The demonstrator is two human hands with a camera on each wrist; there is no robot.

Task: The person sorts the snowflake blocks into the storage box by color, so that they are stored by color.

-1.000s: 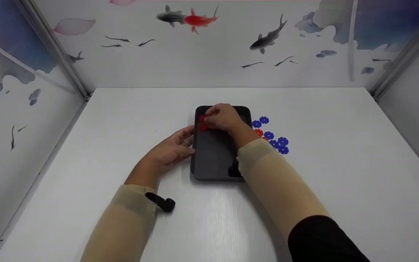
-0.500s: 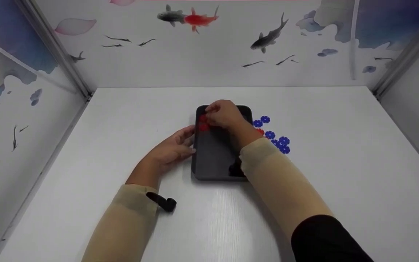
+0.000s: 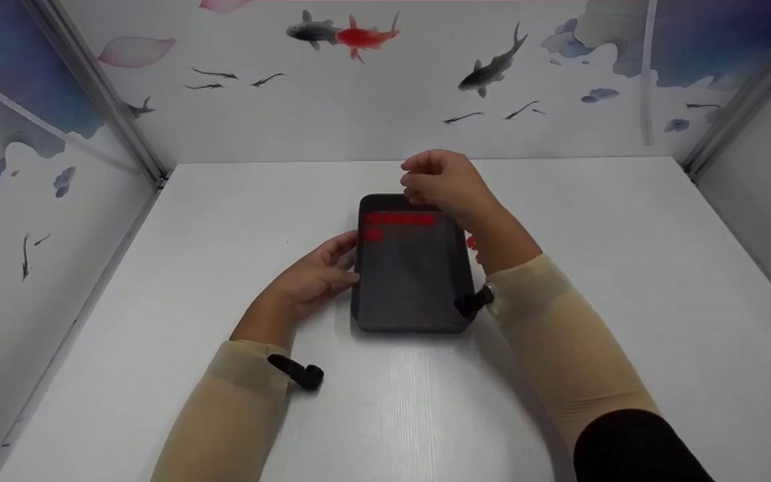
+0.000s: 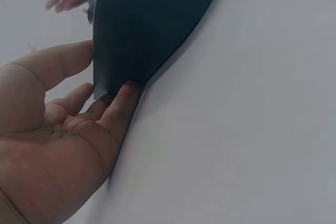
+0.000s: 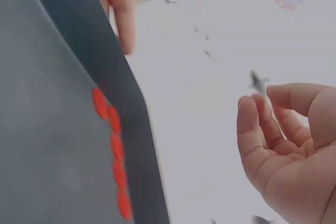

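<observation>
A dark grey rectangular tray (image 3: 412, 288) lies on the table. Several red flower-shaped discs (image 3: 399, 219) form a row inside its far end, with another red disc (image 3: 373, 235) below the row's left end; the right wrist view shows these red discs (image 5: 118, 148) close to the wall. My left hand (image 3: 312, 274) rests its fingertips and thumb against the tray's left side, as the left wrist view also shows at the outer wall (image 4: 152, 19). Over the far right corner hovers my right hand (image 3: 449, 184), its fingers loosely bent with nothing between them (image 5: 294, 140).
Red pieces (image 3: 471, 242) peek out between the tray's right side and my right forearm, which covers the area beyond. White panels with painted fish (image 3: 492, 70) enclose the table (image 3: 258, 201) at the back and sides.
My right hand has lifted off the red discs and moved up and right, uncovering the row. The forearm now hides the blue discs seen earlier. My left hand stays put.
</observation>
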